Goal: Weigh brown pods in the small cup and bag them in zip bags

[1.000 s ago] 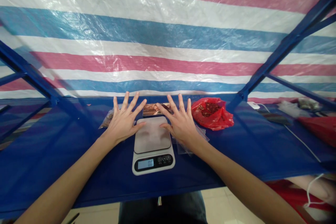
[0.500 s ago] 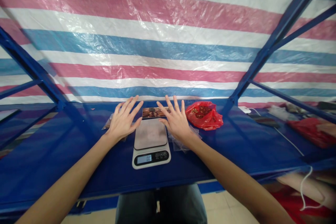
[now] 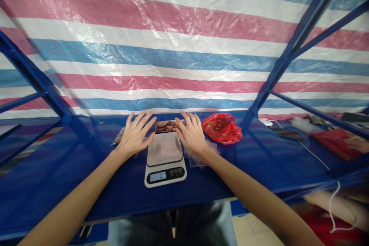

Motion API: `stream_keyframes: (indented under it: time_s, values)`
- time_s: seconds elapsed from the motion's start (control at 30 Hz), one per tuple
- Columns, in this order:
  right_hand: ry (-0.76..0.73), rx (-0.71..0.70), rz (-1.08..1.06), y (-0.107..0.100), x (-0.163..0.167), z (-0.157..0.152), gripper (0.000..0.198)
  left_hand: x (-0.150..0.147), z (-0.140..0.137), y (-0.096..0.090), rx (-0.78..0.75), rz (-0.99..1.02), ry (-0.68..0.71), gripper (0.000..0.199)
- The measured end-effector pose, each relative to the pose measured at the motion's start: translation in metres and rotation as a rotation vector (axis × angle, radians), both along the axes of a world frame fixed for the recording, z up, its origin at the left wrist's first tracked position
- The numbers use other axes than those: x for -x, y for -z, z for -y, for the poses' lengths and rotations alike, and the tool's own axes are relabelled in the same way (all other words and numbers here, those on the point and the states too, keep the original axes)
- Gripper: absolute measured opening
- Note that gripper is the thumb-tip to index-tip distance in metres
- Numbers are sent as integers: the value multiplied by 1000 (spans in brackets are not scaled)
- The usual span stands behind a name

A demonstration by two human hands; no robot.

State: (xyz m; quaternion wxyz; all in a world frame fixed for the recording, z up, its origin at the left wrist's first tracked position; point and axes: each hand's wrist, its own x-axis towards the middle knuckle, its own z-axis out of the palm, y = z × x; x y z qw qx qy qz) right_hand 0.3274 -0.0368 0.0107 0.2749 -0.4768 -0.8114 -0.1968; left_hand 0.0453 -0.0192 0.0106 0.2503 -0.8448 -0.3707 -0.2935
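Observation:
Between my hands a white digital scale stands on the blue table, its pan bare and its display reading 0.0. My left hand is open, fingers spread, at the scale's left, holding nothing. It partly covers a small clear bag with brownish contents. My right hand is open at the scale's right, fingers apart and slightly bent, over some clear plastic bags. Behind the scale lies a brown printed card or packet, partly hidden by my right fingers. A red plastic bag of dried reddish-brown bits sits right of that hand.
Blue metal posts and braces frame the table at both sides. A striped plastic sheet hangs behind. At the right are a white cord, another red bag and another person's arm.
Both hands stay open beside the scale. My right fingers have bent and lowered somewhat. The view has shifted slightly; the scale still reads 0.0.

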Motion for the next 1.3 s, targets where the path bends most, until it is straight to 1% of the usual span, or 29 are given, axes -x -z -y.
stream_keyframes:
  time_s: [0.17, 0.27, 0.6, 0.77, 0.93, 1.1, 1.23, 1.3]
  values:
    - [-1, 59, 50, 7, -2, -7, 66, -5, -1, -3, 81, -26, -83, 78]
    - [11, 93, 54, 9, -2, -9, 70, -6, -3, 0, 113, -32, -118, 79]
    - [33, 107, 59, 8, -4, -9, 71, 1, -10, 8, 184, -37, -187, 85]
    - [47, 114, 52, 6, -8, -9, 72, 0, -9, 9, 171, -26, -199, 85]
    - [57, 117, 53, 5, -10, -6, 71, -4, -4, 6, 163, -25, -221, 82]
    - [61, 106, 60, 7, -10, -4, 72, -4, -2, 0, 173, -8, -289, 78]
    - [65, 105, 49, 10, -10, -2, 72, -3, -2, -2, 210, 26, -346, 82]
    - [60, 112, 44, 11, -9, -2, 72, -2, 0, -2, 205, 42, -367, 84]
